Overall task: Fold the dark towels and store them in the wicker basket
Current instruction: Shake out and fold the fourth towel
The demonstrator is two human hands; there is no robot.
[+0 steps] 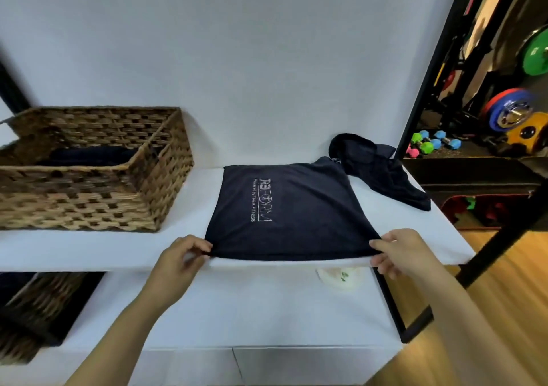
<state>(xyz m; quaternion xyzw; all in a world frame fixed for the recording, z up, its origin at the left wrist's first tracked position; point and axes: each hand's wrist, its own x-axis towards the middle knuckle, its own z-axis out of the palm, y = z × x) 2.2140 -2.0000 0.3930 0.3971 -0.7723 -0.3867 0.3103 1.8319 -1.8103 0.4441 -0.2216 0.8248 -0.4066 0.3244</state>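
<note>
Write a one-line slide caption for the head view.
Both hands, left hand and right hand, pinch the near corners of a dark towel on the white shelf beside the wicker basket.

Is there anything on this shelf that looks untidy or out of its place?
Yes. One dark towel lies crumpled at the back right of the white shelf, unfolded, partly over the edge. The towel that both hands pinch lies flat, and the wicker basket stands straight.

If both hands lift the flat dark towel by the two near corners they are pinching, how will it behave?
Likely floppy: the flat towel would sag between the left hand and right hand, as the crumpled towel slumps in soft folds. Probably light, since fingertip pinches hold it. It may drag rather than slide on the shelf.
</note>
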